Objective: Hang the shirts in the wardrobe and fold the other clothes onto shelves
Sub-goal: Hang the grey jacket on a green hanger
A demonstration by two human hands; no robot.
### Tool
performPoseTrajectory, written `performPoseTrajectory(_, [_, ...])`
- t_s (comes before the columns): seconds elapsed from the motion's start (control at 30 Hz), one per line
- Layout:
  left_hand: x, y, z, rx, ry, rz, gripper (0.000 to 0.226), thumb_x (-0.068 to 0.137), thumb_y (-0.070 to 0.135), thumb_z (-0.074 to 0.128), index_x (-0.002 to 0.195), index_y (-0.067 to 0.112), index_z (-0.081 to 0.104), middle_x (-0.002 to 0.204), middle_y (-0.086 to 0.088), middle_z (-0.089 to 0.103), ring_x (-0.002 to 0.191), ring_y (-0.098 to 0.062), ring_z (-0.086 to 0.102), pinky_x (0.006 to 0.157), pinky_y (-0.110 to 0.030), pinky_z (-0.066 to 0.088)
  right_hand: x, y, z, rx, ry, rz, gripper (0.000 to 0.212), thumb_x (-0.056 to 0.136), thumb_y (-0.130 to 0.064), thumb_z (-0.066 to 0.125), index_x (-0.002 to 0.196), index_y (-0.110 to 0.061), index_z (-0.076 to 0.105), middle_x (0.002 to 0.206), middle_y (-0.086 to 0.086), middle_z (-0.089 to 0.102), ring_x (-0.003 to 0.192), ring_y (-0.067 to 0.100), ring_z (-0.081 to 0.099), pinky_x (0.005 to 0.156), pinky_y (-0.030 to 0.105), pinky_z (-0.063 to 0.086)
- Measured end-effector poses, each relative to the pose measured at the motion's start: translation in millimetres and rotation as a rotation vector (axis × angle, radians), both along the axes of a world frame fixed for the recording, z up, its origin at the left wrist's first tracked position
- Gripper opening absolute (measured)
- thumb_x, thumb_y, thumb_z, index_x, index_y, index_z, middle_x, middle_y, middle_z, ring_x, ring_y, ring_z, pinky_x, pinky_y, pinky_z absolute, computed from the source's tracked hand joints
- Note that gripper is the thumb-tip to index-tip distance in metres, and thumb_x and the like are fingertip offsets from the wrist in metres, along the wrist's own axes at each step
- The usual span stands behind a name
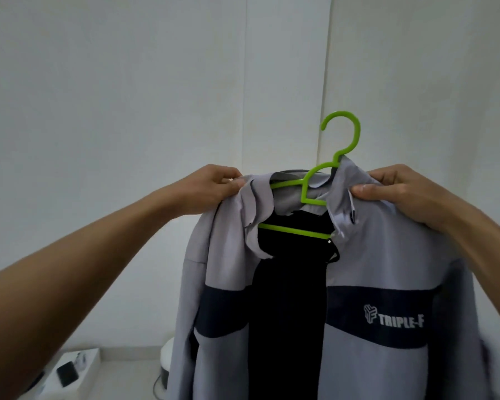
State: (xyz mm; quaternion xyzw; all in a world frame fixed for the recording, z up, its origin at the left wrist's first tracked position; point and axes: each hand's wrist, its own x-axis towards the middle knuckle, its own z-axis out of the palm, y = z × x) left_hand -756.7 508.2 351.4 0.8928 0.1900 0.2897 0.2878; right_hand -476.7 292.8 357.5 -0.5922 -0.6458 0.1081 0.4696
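Shirt (373,255), grey with a dark band across the chest, hangs open on a green hanger (306,189), held up before a white wall (127,111). Left of the hanger, the left hand (211,189) pinches the shirt's shoulder. Right of it, the right hand (401,192) grips the other shoulder, fingers curled round the cloth. Well below the hanger, leftward, lies a white box (83,363).

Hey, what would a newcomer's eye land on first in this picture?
The bright green hanger at centre, its hook poking up against the white wall. On it hangs a grey shirt with a dark chest band; the left hand and right hand each pinch a shoulder of it.
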Motion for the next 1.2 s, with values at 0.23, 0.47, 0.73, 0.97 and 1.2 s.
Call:
performPoseTrajectory(0.23, [-4.4,-3.2,-8.4,0.264,-0.033,0.112,0.032,0.091,0.046,0.068,0.069,0.023,0.067,0.061,0.019,0.059,0.06,-0.004,0.052,0.064,-0.028,0.042,-3.9,-6.5,-3.5,0.072,-0.011,-0.098,0.018,0.09,-0.027,0.069,0.083,-0.014,0.079,0.085,0.016,0.077,0.073,0.027,0.07,0.074,0.039,0.053])
performPoseTrajectory(0.47, [-18.1,-3.4,1.8,-0.144,0.125,-0.115,0.021,0.101,0.027,0.058,0.101,0.015,0.074,0.101,-0.006,0.074,0.091,-0.019,0.067,0.087,-0.035,0.051,-9.7,-10.7,-0.4,-0.042,-0.05,-0.004,0.02,0.084,-0.03,0.07,0.084,-0.012,0.08,0.087,0.017,0.077,0.073,0.026,0.073,0.069,0.034,0.057])
performPoseTrajectory(0.73, [17.3,-28.2,-4.8,0.061,0.019,-0.024,0.022,0.088,0.027,0.059,0.107,0.021,0.069,0.098,0.008,0.072,0.09,-0.009,0.065,0.081,-0.024,0.05,-16.1,3.2,1.9,0.06,-0.289,-0.182,0.027,0.092,-0.033,0.07,0.089,-0.008,0.076,0.085,0.013,0.075,0.076,0.024,0.07,0.071,0.039,0.052])
performPoseTrajectory(0.97, [34.1,-32.2,0.1,0.458,-0.09,0.099,0.022,0.092,0.03,0.067,0.083,0.012,0.062,0.076,-0.007,0.06,0.072,-0.018,0.051,0.066,-0.032,0.039,-34.9,14.9,11.8,0.068,-0.439,-0.26,0.041,0.09,-0.044,0.07,0.067,-0.011,0.059,0.057,-0.008,0.053,0.054,0.006,0.046,0.055,0.026,0.037])
performPoseTrajectory(1.2, [32.8,-24.5,-1.6,0.568,-0.199,0.185,0.036,0.085,0.049,0.061,0.074,0.016,0.05,0.065,0.002,0.052,0.07,-0.027,0.05,0.067,-0.04,0.045,-41.9,26.7,-4.2,0.165,-0.599,-0.413,0.047,0.085,-0.06,0.068,0.074,-0.018,0.049,0.068,-0.004,0.053,0.06,0.011,0.045,0.057,0.034,0.033])
